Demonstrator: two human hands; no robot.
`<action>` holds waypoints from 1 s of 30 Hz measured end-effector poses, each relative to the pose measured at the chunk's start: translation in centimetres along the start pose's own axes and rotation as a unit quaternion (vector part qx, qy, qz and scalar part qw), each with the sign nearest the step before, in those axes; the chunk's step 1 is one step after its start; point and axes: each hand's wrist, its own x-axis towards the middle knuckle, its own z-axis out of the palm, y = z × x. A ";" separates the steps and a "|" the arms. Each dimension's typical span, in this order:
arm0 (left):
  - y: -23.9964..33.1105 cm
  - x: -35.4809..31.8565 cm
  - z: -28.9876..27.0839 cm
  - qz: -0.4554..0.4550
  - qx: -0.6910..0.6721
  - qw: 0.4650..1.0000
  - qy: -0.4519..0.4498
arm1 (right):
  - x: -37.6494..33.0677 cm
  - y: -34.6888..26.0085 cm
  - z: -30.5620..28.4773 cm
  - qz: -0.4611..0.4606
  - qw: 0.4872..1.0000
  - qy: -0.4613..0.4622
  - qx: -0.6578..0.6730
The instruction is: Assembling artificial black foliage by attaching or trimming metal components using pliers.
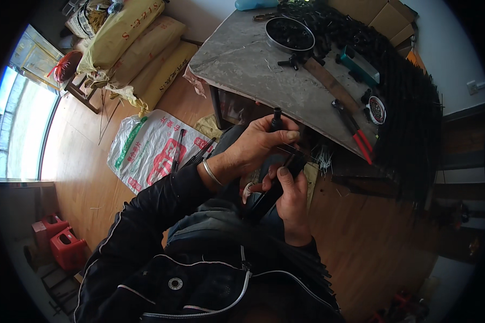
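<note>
My left hand (249, 144), with a bracelet at its wrist, pinches a short black fitting (276, 119) with a narrow neck standing up between thumb and fingers. Close below it on the right, my right hand (293, 200) is closed round a dark tube (268, 200) that slants down toward my lap. A thin strand seems to run between the fitting and the tube's upper end, but it is too fine to make out. Both hands are over my lap, just off the near edge of the grey table (237, 51).
On the table lie red-handled pliers (355, 134), a bowl (293, 50) of black parts, a small round tin (383, 116) and heaped black rods (415, 129). A white sack (137, 153) with dark rods lies on the floor. Full sacks (137, 51) and red stools (68, 250) stand left.
</note>
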 end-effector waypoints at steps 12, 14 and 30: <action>0.4 -0.1 0.2 -0.010 0.006 1.000 -0.001 | 0.1 -0.1 0.1 0.002 1.000 0.001 -0.005; 0.6 -0.1 0.4 -0.011 0.009 1.000 -0.003 | 0.1 0.0 -0.1 0.002 1.000 -0.002 -0.002; 1.0 -0.1 0.8 0.006 0.077 0.997 -0.015 | 0.2 -0.1 0.0 0.000 1.000 -0.007 0.021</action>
